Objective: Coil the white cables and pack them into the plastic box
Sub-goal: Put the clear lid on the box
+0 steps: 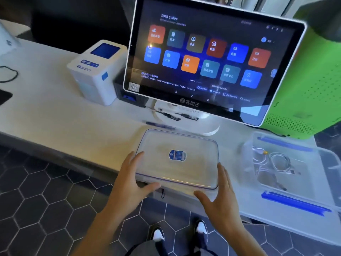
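Note:
A clear plastic lid point(191, 145) with a blue sticker lies flat at the counter's front edge, below the screen. My left hand point(134, 180) clasps its near left corner, fingers along the left side and thumb on the front rim. My right hand point(219, 196) holds the near right corner the same way, thumb under the front rim. To the right stands the clear plastic box point(317, 159) with blue latches, uncovered. Coiled white cables point(276, 161) lie inside it.
A large touchscreen terminal point(208, 58) on a round stand rises right behind the lid. A white receipt printer point(96, 71) sits to the left, a green perforated case point(310, 93) at the back right. A thin black cable point(9, 74) lies far left. Below is dark hexagon-tiled floor point(46, 200).

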